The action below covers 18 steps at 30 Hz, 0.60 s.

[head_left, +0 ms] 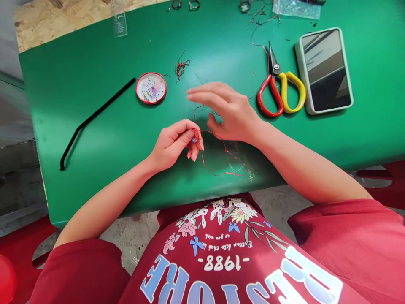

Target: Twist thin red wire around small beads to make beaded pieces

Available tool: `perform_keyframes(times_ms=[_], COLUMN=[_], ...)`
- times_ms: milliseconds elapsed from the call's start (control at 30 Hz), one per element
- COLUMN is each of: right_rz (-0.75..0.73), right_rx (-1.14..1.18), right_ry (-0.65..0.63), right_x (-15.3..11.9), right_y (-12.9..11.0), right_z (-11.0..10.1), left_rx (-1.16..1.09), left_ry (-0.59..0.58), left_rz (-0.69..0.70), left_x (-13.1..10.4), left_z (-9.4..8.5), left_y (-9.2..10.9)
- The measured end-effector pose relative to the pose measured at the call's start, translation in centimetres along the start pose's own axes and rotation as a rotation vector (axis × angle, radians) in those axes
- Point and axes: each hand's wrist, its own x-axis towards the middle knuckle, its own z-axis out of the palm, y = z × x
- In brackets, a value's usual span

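My left hand (174, 143) is closed in a pinch on a thin red cord (236, 174), near the front edge of the table. A small pale bead (194, 140) shows at the fingertips; whether it is threaded on the cord I cannot tell. From the pinch the cord runs right and hangs in a loose loop over the green surface. Above that loop is my right hand (232, 110), its fingers stretched out to the left and the thumb apart from them. Part of a thin strand passes behind the right fingers and is hidden there.
A round red-rimmed lid (151, 88) holds tiny beads. Beyond it lies a knotted red-and-black cord piece (180, 69). Scissors (280, 86) and a phone (327, 71) are at right. A bent black stick (95, 116) lies left, a clear ruler (119, 21) at the back.
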Motion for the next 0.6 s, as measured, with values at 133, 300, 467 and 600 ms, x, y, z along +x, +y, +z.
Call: perform_keyframes(times_ms=[133,300,467,600], right_rz=[-0.088,-0.097,-0.075,0.084], right_rx=[0.154,0.204,0.257,0.217], right_ry=[-0.093,-0.052,-0.028,0.034], right_x=[-0.3,-0.2,0.3,0.7], right_y=[-1.0,-0.9,-0.4,-0.2], right_z=[-0.1,-0.2,-0.4,-0.4], left_rx=[-0.028,-0.049,-0.047,-0.052], left_ry=[0.007,0.01,0.007,0.0], left_rz=[-0.019,-0.011,0.042,0.079], left_x=[0.1,-0.1,-0.4,-0.6], left_z=[-0.1,0.2,0.1,0.2], left_y=[0.0,0.3,0.5,0.7])
